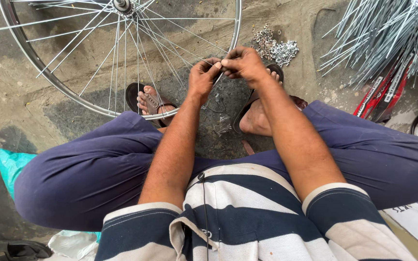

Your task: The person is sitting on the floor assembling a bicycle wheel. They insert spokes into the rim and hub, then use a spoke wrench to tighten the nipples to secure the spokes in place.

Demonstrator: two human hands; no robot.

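A silver bicycle wheel rim (49,77) with thin spokes (136,53) stands on the ground in front of me, leaning near my feet. Both hands meet at the rim's right side. My left hand (202,77) pinches a spoke by the rim with thumb and fingers. My right hand (244,64) is closed beside it, fingertips touching the left hand's, gripping the same spot; what small part it holds is hidden by the fingers.
A heap of small metal nipples (274,47) lies on the dirt past my right foot. A bundle of loose spokes (378,34) fans out at top right above red strips (385,94). A teal bag (10,164) lies left of my knee.
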